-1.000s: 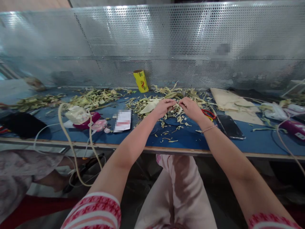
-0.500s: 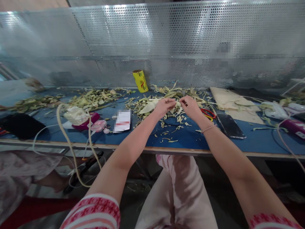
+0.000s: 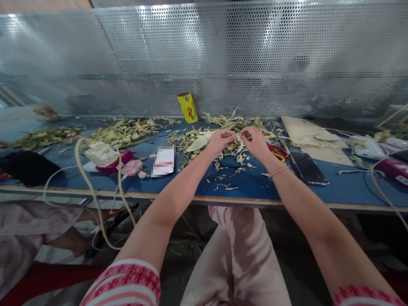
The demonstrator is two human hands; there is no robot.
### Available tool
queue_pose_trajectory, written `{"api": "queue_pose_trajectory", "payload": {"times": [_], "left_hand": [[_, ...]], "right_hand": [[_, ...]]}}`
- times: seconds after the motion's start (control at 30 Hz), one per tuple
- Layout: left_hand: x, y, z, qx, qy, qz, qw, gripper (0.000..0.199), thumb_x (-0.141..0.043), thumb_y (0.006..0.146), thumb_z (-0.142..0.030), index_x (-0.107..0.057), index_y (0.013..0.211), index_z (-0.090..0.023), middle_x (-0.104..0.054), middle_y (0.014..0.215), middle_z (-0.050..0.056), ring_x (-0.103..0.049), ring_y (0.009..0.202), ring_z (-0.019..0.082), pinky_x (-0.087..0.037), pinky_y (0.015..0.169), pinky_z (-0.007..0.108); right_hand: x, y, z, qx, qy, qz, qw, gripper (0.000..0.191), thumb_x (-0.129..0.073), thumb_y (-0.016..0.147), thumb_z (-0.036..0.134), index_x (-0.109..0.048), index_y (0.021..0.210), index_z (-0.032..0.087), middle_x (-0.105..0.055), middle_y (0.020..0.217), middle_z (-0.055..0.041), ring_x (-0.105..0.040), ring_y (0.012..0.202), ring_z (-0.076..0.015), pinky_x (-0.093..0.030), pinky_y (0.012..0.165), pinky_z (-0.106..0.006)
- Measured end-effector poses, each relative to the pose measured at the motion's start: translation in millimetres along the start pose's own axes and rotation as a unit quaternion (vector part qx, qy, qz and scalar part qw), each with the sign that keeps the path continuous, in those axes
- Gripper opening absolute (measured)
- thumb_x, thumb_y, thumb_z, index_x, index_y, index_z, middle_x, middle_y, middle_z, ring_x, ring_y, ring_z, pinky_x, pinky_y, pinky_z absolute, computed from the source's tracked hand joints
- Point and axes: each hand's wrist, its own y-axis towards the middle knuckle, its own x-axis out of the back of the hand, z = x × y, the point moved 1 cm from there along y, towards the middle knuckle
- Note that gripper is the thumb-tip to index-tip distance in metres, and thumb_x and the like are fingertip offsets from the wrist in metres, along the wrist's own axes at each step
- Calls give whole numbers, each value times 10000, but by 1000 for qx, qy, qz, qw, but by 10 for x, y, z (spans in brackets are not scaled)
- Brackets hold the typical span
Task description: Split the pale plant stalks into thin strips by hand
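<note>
1) Left hand over the dry leaf pile, thumb and fingertips drawn together; any grasp too small to tell
2) Right hand just beside it, fingers bent inward; can't tell if gripping
3) Pile mid-table, reaching toward far edge
4) Yellow tube at far edge; phone near front edge, right of hands
</note>
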Motion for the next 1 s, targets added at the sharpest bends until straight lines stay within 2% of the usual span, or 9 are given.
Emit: {"api": "queue_pose_trajectory", "payload": {"times": [0.1, 0.27, 0.47, 0.63, 0.83, 1.0], "left_hand": [[19, 15, -9, -21, 11, -27, 999, 324, -833, 545, -256, -626, 756, -123, -641, 633, -11, -593, 613, 71, -498, 672, 237], [33, 34, -2, -43, 45, -30, 998, 340, -825, 539, -276, -641, 781, -122, -661, 663, 6, -604, 636, 90, -516, 730, 283], [47, 39, 9, -94, 127, -31, 987, 293, -776, 599, -294, -657, 808, -128, -662, 676, 18, -613, 654, 112, -510, 731, 299], [54, 44, 20, -99, 140, -27, 985, 302, -775, 596, -329, -659, 795, -133, -664, 682, 18, -607, 650, 107, -505, 710, 279], [39, 28, 5, -101, 140, -35, 984, 295, -778, 588, -327, -653, 778, -139, -656, 662, 12, -592, 619, 93, -486, 654, 245], [28, 16, -18, -100, 134, -44, 985, 317, -790, 575, -325, -648, 781, -130, -664, 672, 20, -603, 627, 99, -477, 640, 238]], "right_hand": [[-15, 15, -42, -58, 68, -2, 996, 64, -553, 770, 219, -548, 829, 193, -609, 862, -57, -584, 744, -168, -497, 692, -331], [-53, 39, -121, -84, 114, 18, 990, 86, -581, 735, 266, -580, 787, 198, -597, 725, -29, -585, 706, -178, -508, 713, -362], [-52, 29, -82, -54, 106, 4, 993, 74, -599, 718, 266, -569, 748, 206, -593, 786, -37, -583, 710, -171, -507, 722, -365], [-30, 15, -31, -41, 83, -2, 996, 53, -582, 732, 247, -550, 736, 206, -574, 811, -39, -570, 708, -161, -495, 705, -350], [3, 1, 6, -60, 113, -13, 992, 216, -647, 719, 372, -509, 764, 212, -576, 814, -27, -569, 733, -162, -475, 671, -324], [1, 9, 5, -63, 116, -14, 991, 252, -650, 719, 441, -575, 758, 204, -614, 850, -47, -585, 746, -167, -478, 677, -328]]}}
